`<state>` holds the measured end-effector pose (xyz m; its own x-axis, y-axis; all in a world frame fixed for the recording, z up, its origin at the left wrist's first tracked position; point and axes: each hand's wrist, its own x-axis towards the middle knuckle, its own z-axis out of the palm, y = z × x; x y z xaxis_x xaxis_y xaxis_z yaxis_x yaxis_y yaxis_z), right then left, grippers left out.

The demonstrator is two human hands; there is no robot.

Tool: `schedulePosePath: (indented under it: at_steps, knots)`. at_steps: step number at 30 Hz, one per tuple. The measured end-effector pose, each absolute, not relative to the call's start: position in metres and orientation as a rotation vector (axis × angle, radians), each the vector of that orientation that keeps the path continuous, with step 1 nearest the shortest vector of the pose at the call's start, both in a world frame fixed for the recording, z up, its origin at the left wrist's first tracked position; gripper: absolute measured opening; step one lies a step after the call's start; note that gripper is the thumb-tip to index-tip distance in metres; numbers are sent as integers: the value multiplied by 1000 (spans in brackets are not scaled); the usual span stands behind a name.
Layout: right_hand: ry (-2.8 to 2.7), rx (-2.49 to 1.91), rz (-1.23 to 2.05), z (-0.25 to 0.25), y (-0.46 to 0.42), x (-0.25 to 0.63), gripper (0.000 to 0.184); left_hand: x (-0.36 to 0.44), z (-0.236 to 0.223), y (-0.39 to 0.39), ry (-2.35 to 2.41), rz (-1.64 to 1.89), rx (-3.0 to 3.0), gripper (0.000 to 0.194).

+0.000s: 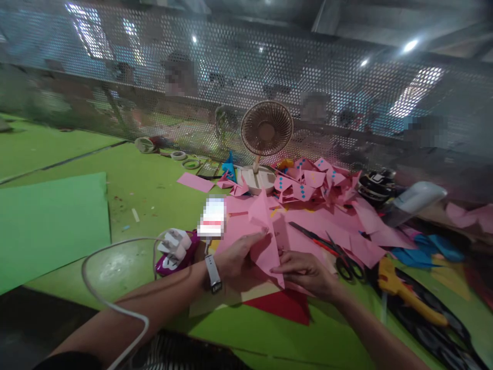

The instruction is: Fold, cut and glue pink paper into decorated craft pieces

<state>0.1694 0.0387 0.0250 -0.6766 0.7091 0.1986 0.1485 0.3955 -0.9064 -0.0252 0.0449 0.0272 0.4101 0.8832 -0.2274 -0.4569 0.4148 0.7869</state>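
Observation:
Between my two hands stands a folded sheet of pink paper (265, 246), its pointed tip upward. My left hand (243, 252) grips its left side, thumb lying on the face and the other fingers partly hidden behind. The fingers of my right hand (302, 270) pinch its lower right edge. Flat pink sheets (234, 226) lie under and behind it. A red paper piece (285, 306) pokes out below my hands. Scissors with dark blades (327, 246) rest to the right of the folded paper.
A small fan (267, 128) stands behind, beside a heap of folded pink paper (311, 180). Left are a phone (212, 216), a plug (175, 244) and a white cable (115, 306) crossing my left forearm. A yellow glue gun (412, 293) and a bottle (418, 200) lie right.

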Motion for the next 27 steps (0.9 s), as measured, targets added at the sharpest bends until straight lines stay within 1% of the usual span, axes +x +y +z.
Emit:
schedulePosePath:
  at_steps: [6,10,14,18,21,24,27]
  knots:
    - [-1999,-862,1266,21,43,167,22,-27,20,48,662,927,672,32]
    - [-1930,-961,1286,20,40,164,28,-28,22,46,678,948,703,27]
    - [-1919,-1007,1290,20,38,163,29,-28,23,46,717,968,719,26]
    - [-2002,-978,1153,23,38,162,26,-29,22,47,869,1043,728,22]
    - [-2078,-917,1152,27,35,162,17,-30,24,46,762,984,765,27]
    - [-2079,-842,1172,27,34,164,20,-30,26,44,672,910,766,31]
    - [-2069,-762,1105,22,35,166,19,-31,24,46,681,891,805,32]
